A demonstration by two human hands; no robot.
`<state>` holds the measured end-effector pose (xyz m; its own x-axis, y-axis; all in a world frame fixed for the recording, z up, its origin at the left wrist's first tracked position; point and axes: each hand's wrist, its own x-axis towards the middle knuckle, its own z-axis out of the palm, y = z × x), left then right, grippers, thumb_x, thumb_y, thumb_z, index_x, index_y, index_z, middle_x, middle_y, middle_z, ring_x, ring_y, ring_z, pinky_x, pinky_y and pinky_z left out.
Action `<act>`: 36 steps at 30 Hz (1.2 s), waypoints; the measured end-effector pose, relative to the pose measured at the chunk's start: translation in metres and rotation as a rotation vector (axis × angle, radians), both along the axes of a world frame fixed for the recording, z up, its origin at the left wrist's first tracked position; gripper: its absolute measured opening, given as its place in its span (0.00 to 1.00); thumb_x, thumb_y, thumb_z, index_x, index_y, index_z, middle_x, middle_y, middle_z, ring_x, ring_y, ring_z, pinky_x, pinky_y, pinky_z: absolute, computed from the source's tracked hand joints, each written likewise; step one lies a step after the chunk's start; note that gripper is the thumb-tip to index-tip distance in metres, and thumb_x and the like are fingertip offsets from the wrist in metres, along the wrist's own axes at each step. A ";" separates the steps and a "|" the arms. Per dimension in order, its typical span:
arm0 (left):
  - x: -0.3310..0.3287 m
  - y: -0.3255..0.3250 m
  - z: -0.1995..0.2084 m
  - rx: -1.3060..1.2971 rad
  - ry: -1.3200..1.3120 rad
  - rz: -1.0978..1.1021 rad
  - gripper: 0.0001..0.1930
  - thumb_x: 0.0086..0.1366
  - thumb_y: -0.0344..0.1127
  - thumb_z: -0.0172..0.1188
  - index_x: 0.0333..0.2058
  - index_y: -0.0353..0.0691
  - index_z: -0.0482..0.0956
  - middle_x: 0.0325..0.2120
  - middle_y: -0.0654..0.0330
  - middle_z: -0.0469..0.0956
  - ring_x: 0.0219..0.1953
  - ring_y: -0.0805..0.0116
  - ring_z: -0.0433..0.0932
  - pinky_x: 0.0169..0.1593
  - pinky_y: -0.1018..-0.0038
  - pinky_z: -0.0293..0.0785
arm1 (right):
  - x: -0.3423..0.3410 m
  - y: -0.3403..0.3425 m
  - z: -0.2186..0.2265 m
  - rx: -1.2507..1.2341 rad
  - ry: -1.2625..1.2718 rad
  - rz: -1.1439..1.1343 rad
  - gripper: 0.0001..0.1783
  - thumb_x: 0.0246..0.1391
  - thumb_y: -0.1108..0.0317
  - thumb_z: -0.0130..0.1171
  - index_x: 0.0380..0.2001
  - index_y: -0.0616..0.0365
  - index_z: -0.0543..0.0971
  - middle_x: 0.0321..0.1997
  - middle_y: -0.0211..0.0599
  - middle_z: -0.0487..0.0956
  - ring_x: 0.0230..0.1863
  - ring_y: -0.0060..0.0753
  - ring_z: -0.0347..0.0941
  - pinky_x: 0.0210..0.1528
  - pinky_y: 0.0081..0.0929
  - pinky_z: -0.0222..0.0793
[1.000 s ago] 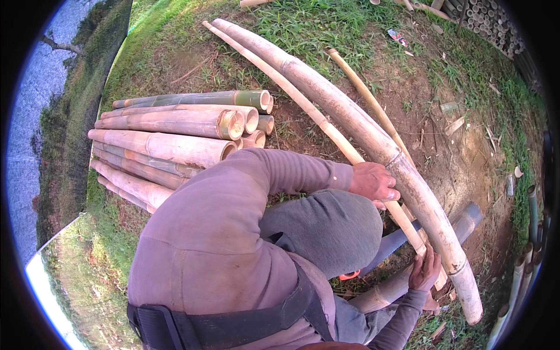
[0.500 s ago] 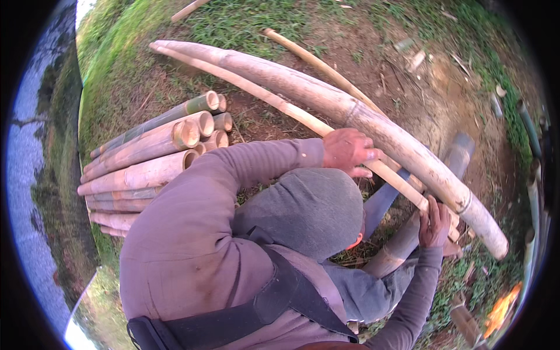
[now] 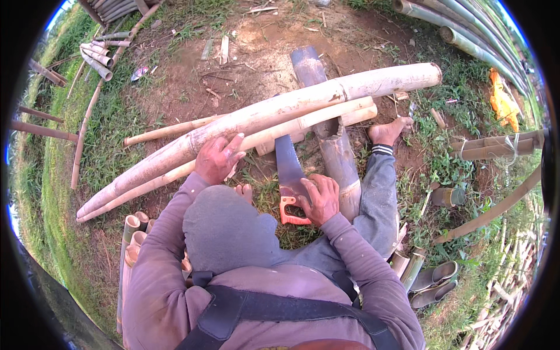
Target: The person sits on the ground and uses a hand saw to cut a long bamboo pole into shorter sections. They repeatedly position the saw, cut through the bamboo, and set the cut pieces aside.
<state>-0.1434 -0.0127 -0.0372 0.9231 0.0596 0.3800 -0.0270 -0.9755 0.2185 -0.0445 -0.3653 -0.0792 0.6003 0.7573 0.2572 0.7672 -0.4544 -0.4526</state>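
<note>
My left hand (image 3: 219,158) lies over a thin pale bamboo pole (image 3: 280,129), its thumb and fingers around it and the index finger stretched along it. Close against the pole's far side runs a thick, curved bamboo pole (image 3: 262,112). My right hand (image 3: 321,198) is at a handsaw (image 3: 287,160), its bent fingers on the blade just above the orange handle (image 3: 290,211). The saw stands with its blade pointing away from me, the tip passing under the thin pole. Both poles cross over a notched grey bamboo log (image 3: 338,160).
My bare foot (image 3: 385,131) rests right of the log. Short cut bamboo tubes (image 3: 133,230) lie at the left. Long green bamboo poles (image 3: 466,41) are stacked at the far right, near an orange cloth or bag (image 3: 503,100). Dark shoes (image 3: 434,283) and split strips (image 3: 501,291) lie at lower right.
My view has turned to the right. My right hand has left the end of the thin pole and come to the handsaw. My left hand stays on the pole.
</note>
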 end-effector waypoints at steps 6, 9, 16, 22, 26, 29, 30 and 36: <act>-0.007 -0.007 0.018 -0.024 0.126 -0.137 0.27 0.68 0.48 0.72 0.63 0.48 0.81 0.30 0.55 0.77 0.32 0.50 0.81 0.37 0.54 0.79 | 0.115 0.003 0.067 -0.008 -0.420 -0.218 0.45 0.54 0.38 0.72 0.72 0.41 0.74 0.75 0.41 0.68 0.81 0.56 0.54 0.82 0.67 0.38; -0.023 -0.002 0.043 -0.041 0.153 -0.133 0.27 0.68 0.48 0.72 0.63 0.49 0.81 0.28 0.54 0.77 0.31 0.50 0.81 0.36 0.55 0.79 | 0.153 0.018 0.074 -0.242 -0.367 0.032 0.38 0.57 0.42 0.71 0.68 0.42 0.77 0.64 0.36 0.78 0.71 0.45 0.70 0.78 0.62 0.53; -0.052 0.037 0.053 -0.078 0.046 -0.039 0.25 0.68 0.50 0.71 0.61 0.50 0.84 0.33 0.54 0.82 0.34 0.49 0.84 0.39 0.55 0.82 | 0.160 0.072 0.080 -0.026 -0.419 0.238 0.29 0.59 0.47 0.70 0.60 0.44 0.81 0.48 0.34 0.82 0.52 0.44 0.79 0.60 0.48 0.70; -0.026 0.053 0.045 -0.035 0.220 0.035 0.22 0.76 0.56 0.58 0.61 0.55 0.83 0.39 0.51 0.85 0.42 0.45 0.85 0.46 0.51 0.81 | 0.168 0.072 0.070 -0.062 -0.361 0.212 0.23 0.58 0.57 0.71 0.56 0.48 0.84 0.51 0.39 0.84 0.54 0.48 0.80 0.59 0.48 0.71; -0.035 0.056 0.036 -0.132 0.273 0.180 0.24 0.76 0.62 0.54 0.57 0.56 0.85 0.36 0.49 0.85 0.44 0.43 0.85 0.49 0.49 0.80 | 0.181 0.092 0.079 -0.145 -0.304 0.313 0.19 0.68 0.58 0.62 0.58 0.51 0.83 0.46 0.42 0.82 0.48 0.52 0.80 0.50 0.49 0.72; -0.029 0.058 0.057 -0.176 0.342 0.221 0.25 0.76 0.63 0.51 0.46 0.50 0.87 0.36 0.49 0.86 0.45 0.44 0.87 0.50 0.49 0.82 | 0.197 0.103 0.080 -0.143 -0.293 0.354 0.18 0.71 0.59 0.59 0.58 0.52 0.83 0.44 0.43 0.81 0.45 0.53 0.81 0.47 0.49 0.73; -0.026 0.060 0.053 -0.210 0.304 0.205 0.25 0.76 0.63 0.51 0.47 0.50 0.87 0.37 0.49 0.87 0.47 0.44 0.87 0.51 0.49 0.81 | 0.202 0.107 0.079 -0.135 -0.286 0.364 0.18 0.71 0.59 0.58 0.58 0.52 0.83 0.43 0.43 0.82 0.45 0.53 0.81 0.47 0.49 0.73; -0.024 0.071 0.047 -0.202 0.295 0.230 0.23 0.76 0.61 0.55 0.55 0.56 0.86 0.37 0.51 0.86 0.46 0.45 0.86 0.50 0.49 0.80 | 0.205 0.127 0.078 -0.123 -0.249 0.390 0.18 0.70 0.60 0.60 0.58 0.53 0.83 0.44 0.43 0.82 0.44 0.53 0.80 0.46 0.48 0.73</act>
<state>-0.1679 0.0581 0.0094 0.9445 0.3229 0.0606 0.2789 -0.8855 0.3717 0.1601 -0.2382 -0.0010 0.1966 0.9476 0.2516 0.9694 -0.1495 -0.1945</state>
